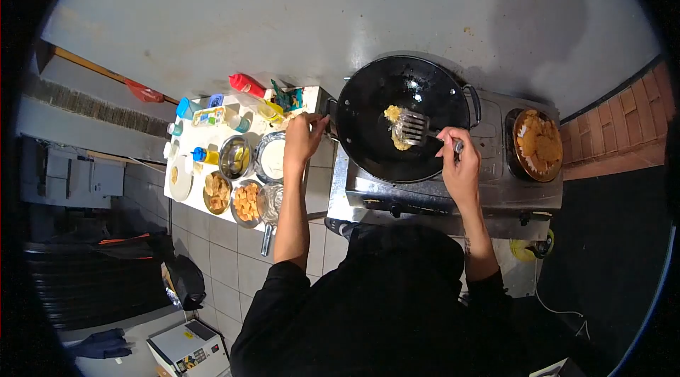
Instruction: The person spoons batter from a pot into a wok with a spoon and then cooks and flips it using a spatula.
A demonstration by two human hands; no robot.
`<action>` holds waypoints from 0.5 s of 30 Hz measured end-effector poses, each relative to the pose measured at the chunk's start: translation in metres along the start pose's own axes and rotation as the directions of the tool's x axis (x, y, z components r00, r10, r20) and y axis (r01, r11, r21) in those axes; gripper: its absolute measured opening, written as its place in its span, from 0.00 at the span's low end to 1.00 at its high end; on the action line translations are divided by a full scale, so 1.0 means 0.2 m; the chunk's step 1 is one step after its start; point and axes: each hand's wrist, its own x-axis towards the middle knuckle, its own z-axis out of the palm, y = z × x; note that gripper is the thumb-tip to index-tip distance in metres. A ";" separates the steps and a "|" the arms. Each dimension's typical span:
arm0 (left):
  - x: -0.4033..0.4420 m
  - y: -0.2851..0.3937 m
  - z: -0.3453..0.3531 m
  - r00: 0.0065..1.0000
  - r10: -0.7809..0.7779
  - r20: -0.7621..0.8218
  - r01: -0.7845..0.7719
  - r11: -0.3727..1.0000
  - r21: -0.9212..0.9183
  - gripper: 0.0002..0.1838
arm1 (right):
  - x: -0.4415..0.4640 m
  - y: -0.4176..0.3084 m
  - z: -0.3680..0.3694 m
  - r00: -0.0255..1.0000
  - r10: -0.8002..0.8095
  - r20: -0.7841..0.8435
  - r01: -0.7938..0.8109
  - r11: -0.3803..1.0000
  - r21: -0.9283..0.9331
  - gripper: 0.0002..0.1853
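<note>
A large black wok sits on the stove, with a yellowish clump of food inside it. My right hand is closed around the handle of a slotted metal spatula. Its head lies over the food, hiding part of it. At the wok's left side, my left hand has its fingers closed on the wok's loop handle. The opposite loop handle is free of any hand.
Right of the wok, a plate of fried food stands on the stove. The white table at left carries a bowl of orange cubes, a metal bowl, a plate of white powder and a red bottle.
</note>
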 end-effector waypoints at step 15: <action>0.00 -0.01 0.01 0.999 -0.001 -0.049 0.001 1.000 -0.015 0.14 | 0.00 0.02 -0.06 0.999 -0.041 0.028 0.045 0.990 -0.135 0.06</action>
